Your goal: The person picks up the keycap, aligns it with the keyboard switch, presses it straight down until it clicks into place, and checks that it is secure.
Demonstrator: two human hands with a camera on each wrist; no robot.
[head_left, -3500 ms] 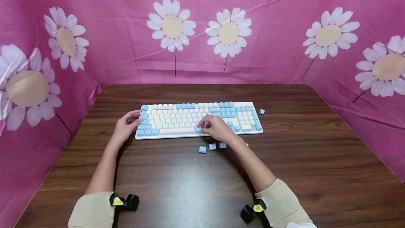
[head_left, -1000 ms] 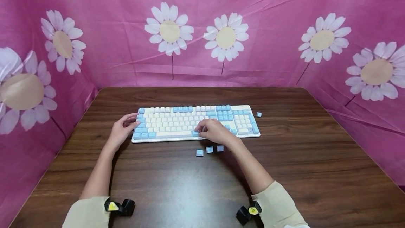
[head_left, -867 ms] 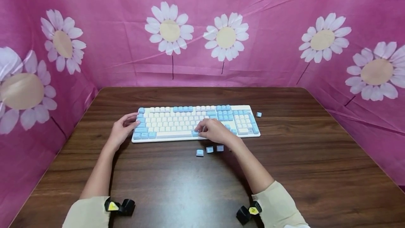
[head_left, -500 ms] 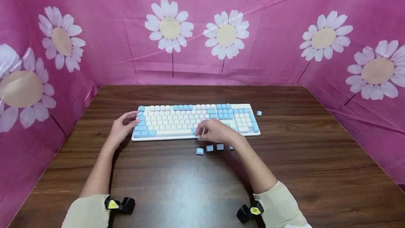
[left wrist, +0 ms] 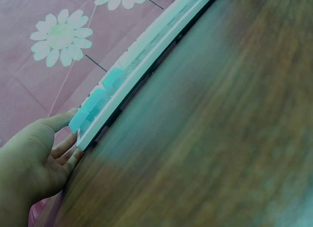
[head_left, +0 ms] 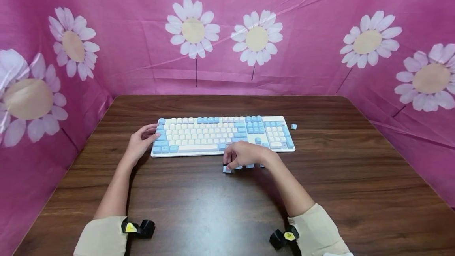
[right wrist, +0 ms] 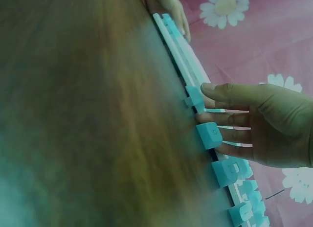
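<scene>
A white and light-blue keyboard (head_left: 199,137) lies across the table. My left hand (head_left: 140,143) holds its left end; in the left wrist view the thumb is against the blue keys and the other fingers are at the end of the case. In front of the keyboard, my right hand (head_left: 245,154) pinches the leftmost loose blue keycap (head_left: 226,169) between thumb and fingertips, low at the table. In the right wrist view this keycap (right wrist: 194,98) sits at the thumb tip. Other loose blue keycaps (right wrist: 209,135) stand in a row, partly hidden under the hand in the head view.
One more loose blue keycap (head_left: 294,127) lies beyond the keyboard's right end. The dark wooden table (head_left: 199,196) stretches toward the person. A pink cloth (head_left: 142,50) with white flowers hangs around the table's back and sides.
My right hand has left the keyboard's bottom row and come down toward the person to the leftmost loose keycap. A blue key shows where its fingers were. The left hand stays put.
</scene>
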